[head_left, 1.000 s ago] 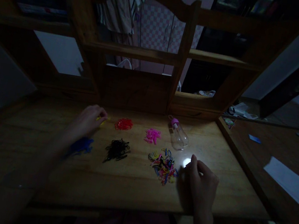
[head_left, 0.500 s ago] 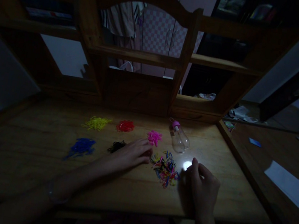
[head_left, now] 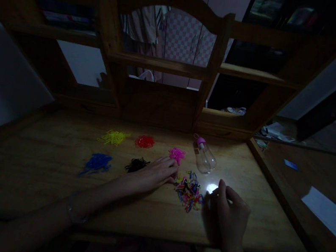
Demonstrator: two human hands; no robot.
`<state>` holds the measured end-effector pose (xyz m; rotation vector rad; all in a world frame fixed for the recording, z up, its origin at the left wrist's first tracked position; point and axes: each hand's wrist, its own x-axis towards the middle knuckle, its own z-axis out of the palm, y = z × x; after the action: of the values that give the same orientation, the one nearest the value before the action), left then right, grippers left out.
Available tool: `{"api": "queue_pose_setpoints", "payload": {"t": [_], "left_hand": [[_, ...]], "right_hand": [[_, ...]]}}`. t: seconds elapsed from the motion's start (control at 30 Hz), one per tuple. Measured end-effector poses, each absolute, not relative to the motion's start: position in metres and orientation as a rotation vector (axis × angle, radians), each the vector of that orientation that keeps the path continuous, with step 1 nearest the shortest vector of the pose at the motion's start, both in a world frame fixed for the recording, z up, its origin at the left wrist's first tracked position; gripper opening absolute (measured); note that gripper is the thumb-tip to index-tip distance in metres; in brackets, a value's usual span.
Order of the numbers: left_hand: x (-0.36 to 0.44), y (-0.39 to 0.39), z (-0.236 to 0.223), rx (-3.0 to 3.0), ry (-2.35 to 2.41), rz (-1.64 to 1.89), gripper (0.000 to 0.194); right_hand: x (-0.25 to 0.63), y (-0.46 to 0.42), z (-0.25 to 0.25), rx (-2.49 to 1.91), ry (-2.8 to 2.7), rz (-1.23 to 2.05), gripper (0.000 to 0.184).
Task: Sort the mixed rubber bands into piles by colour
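My left hand (head_left: pixel 162 172) rests over the desk with bent fingers drawn together, its fingertips at the left edge of a mixed pile of small colourful rubber bands (head_left: pixel 189 194). Whatever those fingertips hold is hidden. On the pile's right, my right hand (head_left: pixel 232 212) is closed in a pinch; what it grips is too small and dark to name. Sorted by colour, more bands lie in a pink pile (head_left: pixel 176 155), a black pile (head_left: pixel 136 165), a red pile (head_left: pixel 144 141), a yellow pile (head_left: pixel 113 137) and a blue pile (head_left: pixel 96 162). My left forearm passes just in front of the black pile.
A clear bulb-shaped bottle with a pink cap (head_left: pixel 205 157) lies behind the mixed pile. Wooden shelving (head_left: pixel 159 103) rises along the desk's back edge. To the right, a lower surface holds a blue card (head_left: pixel 291 164) and a white sheet (head_left: pixel 330 215).
The view has shifted slightly, so the desk appears a little further right. My left fingers have drawn closer together at the mixed pile's edge. My right hand keeps its pinch in nearly the same place.
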<state>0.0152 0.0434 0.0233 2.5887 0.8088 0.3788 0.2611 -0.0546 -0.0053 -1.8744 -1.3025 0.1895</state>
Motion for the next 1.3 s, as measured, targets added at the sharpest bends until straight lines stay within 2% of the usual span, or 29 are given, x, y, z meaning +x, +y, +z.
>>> {"api": "queue_pose_setpoints", "payload": {"t": [0.2,0.43,0.57,0.7,0.87,1.03,1.17,1.3], "left_hand": [[0.000,0.026,0.022,2.726,0.808,0.401,0.007],[-0.067,0.021,-0.004,2.670,1.433,0.549,0.007],[-0.082,0.010,-0.010,2.605,1.614,0.689,0.011],[-0.078,-0.013,-0.006,2.469,1.639,0.868,0.022],[-0.068,-0.035,-0.010,2.279,1.604,1.048,0.017],[-0.067,-0.043,-0.016,2.251,1.574,1.095,0.017],[-0.070,-0.043,-0.014,2.200,1.580,1.122,0.016],[-0.071,-0.040,-0.013,2.111,1.629,1.107,0.015]], "right_hand": [[0.259,-0.055,-0.006,-1.810,-1.376,0.183,0.038],[0.222,-0.035,0.009,-1.557,-1.767,0.171,0.013],[0.195,-0.020,0.007,-1.493,-1.919,0.113,0.015],[0.185,-0.014,-0.002,-1.555,-1.966,0.086,0.021],[0.179,-0.009,-0.005,-1.596,-2.003,0.076,0.016],[0.199,-0.005,0.005,-1.535,-1.877,0.126,0.008],[0.234,-0.002,0.012,-1.582,-1.735,0.056,0.009],[0.243,0.002,0.010,-1.606,-1.805,0.154,0.008]]}}
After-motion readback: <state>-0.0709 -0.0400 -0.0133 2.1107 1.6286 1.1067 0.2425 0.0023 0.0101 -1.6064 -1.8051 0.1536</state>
